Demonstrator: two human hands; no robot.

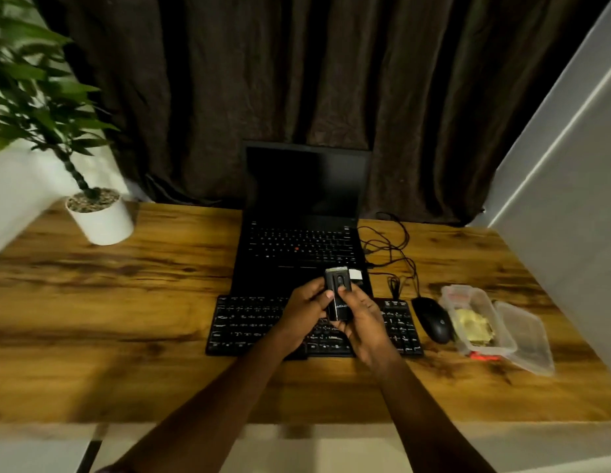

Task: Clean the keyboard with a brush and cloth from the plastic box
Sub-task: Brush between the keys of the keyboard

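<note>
1. Head view: both hands grip a small black brush [338, 295] upright above the keyboard [249, 322]; the left hand [305, 314] clasps its left side, and the right hand [360, 319] wraps its lower right, thumb on the front.
2. The keyboard lies on the wooden surface [126, 302], in front of an open laptop [302, 233].
3. Right of it sit a mouse [433, 319] and the open box [478, 319] holding a yellow cloth [474, 327], its lid [525, 336] alongside.
</note>
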